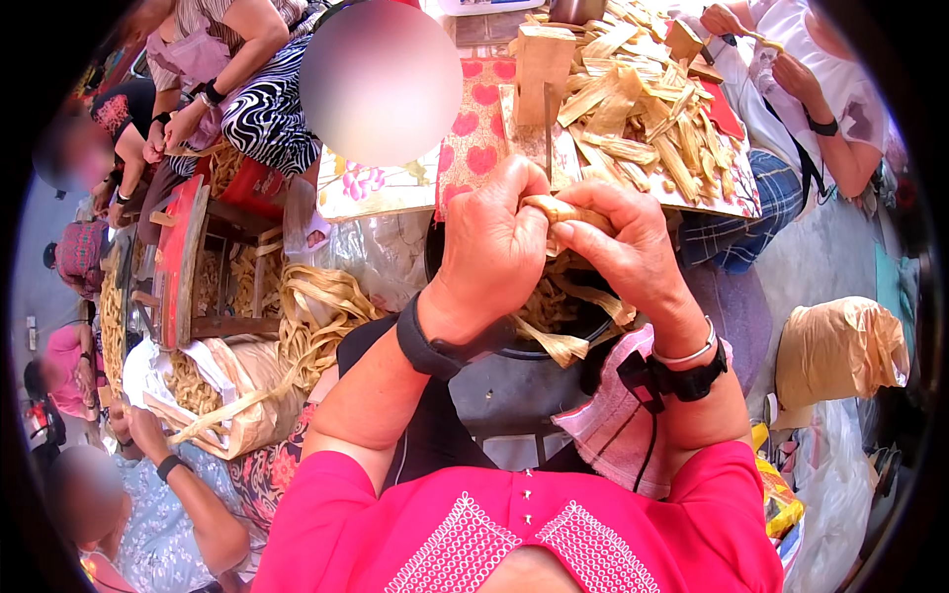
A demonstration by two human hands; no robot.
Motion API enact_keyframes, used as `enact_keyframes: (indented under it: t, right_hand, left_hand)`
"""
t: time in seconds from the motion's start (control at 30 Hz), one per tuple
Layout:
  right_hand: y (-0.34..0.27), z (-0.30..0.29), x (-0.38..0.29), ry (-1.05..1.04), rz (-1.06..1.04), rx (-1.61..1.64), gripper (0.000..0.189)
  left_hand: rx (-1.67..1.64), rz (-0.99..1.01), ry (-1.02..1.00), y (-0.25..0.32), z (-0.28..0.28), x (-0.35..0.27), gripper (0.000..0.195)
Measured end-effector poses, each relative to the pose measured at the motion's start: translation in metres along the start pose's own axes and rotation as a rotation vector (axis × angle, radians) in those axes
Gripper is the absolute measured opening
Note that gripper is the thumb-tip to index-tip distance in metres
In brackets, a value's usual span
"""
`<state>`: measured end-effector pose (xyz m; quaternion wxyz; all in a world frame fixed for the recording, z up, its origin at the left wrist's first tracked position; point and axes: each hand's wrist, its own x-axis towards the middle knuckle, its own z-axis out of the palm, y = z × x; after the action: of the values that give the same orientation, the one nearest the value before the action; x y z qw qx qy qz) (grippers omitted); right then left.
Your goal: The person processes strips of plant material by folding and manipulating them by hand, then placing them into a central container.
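Note:
My left hand (493, 244) and my right hand (630, 248) meet in front of me, their fingers closed on a pale tan plant strip (574, 213). Below them, partly hidden by the hands, is a black tub (530, 353) with curled strips (563, 345) in it, some hanging over its rim. Just beyond my hands, an upright wooden block (545, 74) stands on the table beside a thin upright metal blade (548, 130). To its right lies a large heap of flat dried strips (630, 89).
The table has a heart-patterned cover (471, 111) and a floral top (371, 196). Strips drape over a paper sack (256, 415) at left, near a red-topped wooden bench (178, 259). A brown paper bag (838, 352) stands right. Other people's hands (797, 78) work nearby.

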<state>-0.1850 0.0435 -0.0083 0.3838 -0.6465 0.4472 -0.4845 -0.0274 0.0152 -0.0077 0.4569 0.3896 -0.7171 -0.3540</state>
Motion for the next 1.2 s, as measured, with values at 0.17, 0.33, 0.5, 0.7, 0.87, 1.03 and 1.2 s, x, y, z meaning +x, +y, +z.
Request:
enact_keyframes:
  t: [0.17,0.33,0.5,0.7,0.87,1.03,1.2]
  right_hand:
    - [0.002,-0.018,0.001,-0.285,0.473,0.717,0.020]
    - [0.014,-0.013,-0.003,-0.403,0.380,1.186,0.022]
    - [0.012,-0.015,0.001,-0.230,0.363,0.974,0.018]
    - [0.002,-0.007,0.001,-0.127,0.310,0.614,0.015]
    - [-0.006,-0.028,0.001,-0.034,0.102,0.349,0.014]
    - [-0.004,-0.056,-0.005,0.000,0.057,0.184,0.010]
    - [0.002,-0.046,-0.002,-0.073,0.075,0.031,0.010]
  left_hand:
    - [0.191,0.137,0.006,0.003,-0.005,0.003,0.006]
    - [0.140,0.162,0.049,0.015,-0.011,0.002,0.010]
    - [-0.023,0.173,-0.171,0.011,-0.020,0.007,0.018]
    - [-0.173,-0.058,-0.393,-0.001,-0.023,0.011,0.026]
    - [-0.996,-0.528,-0.489,0.010,-0.036,0.013,0.029]
    - [-0.994,-0.448,-0.620,0.000,-0.043,0.009,0.025]
    - [0.157,0.002,-0.399,-0.003,-0.051,0.017,0.027]
